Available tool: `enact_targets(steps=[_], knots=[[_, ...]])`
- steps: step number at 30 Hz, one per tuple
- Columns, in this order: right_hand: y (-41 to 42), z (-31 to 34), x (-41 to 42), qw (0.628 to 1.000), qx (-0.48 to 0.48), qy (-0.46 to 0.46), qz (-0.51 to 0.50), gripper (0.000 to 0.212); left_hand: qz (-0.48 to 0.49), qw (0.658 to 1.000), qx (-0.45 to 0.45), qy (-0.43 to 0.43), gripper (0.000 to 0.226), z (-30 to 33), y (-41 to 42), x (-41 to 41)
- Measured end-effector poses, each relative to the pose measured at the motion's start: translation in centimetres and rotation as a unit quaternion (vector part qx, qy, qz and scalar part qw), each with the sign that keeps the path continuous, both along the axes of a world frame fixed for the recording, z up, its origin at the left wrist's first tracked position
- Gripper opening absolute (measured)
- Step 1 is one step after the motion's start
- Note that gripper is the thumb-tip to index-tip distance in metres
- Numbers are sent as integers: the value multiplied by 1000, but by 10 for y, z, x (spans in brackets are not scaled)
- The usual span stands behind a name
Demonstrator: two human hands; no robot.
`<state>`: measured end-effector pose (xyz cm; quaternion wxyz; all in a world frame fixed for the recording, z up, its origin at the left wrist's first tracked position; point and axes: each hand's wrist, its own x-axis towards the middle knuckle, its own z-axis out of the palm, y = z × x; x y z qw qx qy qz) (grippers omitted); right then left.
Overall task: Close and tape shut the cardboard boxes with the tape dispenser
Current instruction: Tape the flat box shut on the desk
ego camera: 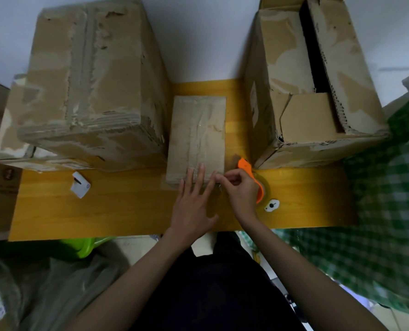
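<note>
A small closed cardboard box [196, 137] lies in the middle of the yellow table [117, 206], with clear tape running along its top seam. My left hand [192, 201] lies flat with spread fingers on the box's near end. My right hand [240, 187] grips the orange tape dispenser [245, 164] with its clear roll, right beside the box's near right corner, thumb and forefinger pinched at the tape there. A large closed box [89, 87] stands on the left. A large box [318, 82] on the right has a dark gap between its top flaps.
A small white plastic part [80, 185] lies on the table left of my hands, and a white round piece [272, 205] sits near the dispenser. A green checked cloth [389, 199] hangs on the right. A green tub [84, 247] and bags sit below the table edge.
</note>
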<state>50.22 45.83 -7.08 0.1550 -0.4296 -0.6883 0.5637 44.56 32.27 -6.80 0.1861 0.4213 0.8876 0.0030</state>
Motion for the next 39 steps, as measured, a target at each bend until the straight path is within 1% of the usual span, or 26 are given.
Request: enact_targets(steps=[3, 5, 7, 8, 10, 13, 15, 19, 20, 21, 22, 26, 29, 31, 34, 37, 39], knots=[[4, -7, -3, 997, -60, -37, -27, 18, 7, 999, 24, -29, 108, 0, 1, -1], [8, -10, -3, 994, -78, -63, -33, 17, 36, 994, 77, -73, 103, 0, -2, -3], [10, -9, -4, 993, -82, -76, -27, 18, 110, 976, 146, -118, 96, 1, -9, -8], [11, -9, -5, 993, -82, -78, -22, 19, 151, 966, 166, -128, 92, 0, -13, -11], [11, -8, -4, 993, -84, -76, -14, 20, 208, 953, 175, -132, 87, 1, -24, -15], [10, -8, -4, 993, -88, -73, -18, 19, 263, 933, 177, -170, 86, 9, -31, -14], [9, -9, -3, 993, -89, -73, -17, 20, 314, 908, 195, -198, 83, 15, -31, -13], [9, -10, -5, 994, -82, -79, -8, 21, 423, 823, 274, -262, 66, 23, -29, -21], [9, -10, -7, 994, -68, -83, -5, 20, 439, 811, 278, -268, 62, 25, -30, -25], [9, -8, -8, 995, -50, -86, 2, 18, 445, 811, 270, -267, 59, 27, -30, -27], [9, -7, -10, 996, -31, -86, 10, 17, 441, 817, 262, -262, 58, 30, -31, -30], [12, -4, -10, 997, 19, -70, 22, 16, 358, 874, 250, -212, 50, 32, -43, -39], [19, -2, -5, 994, 60, -54, 71, 9, 324, 890, 249, -203, 43, 27, -56, -53], [23, 0, 0, 988, 87, -38, 119, 6, 296, 900, 263, -182, 38, 25, -64, -65], [30, -2, 8, 978, 124, -33, 165, 13, 279, 907, 269, -164, 28, 20, -68, -78], [32, -5, 13, 966, 150, -35, 210, 30, 258, 916, 253, -174, 26, 18, -65, -85], [32, -4, 13, 955, 164, -24, 246, 35, 230, 925, 251, -170, 27, 18, -65, -88]])
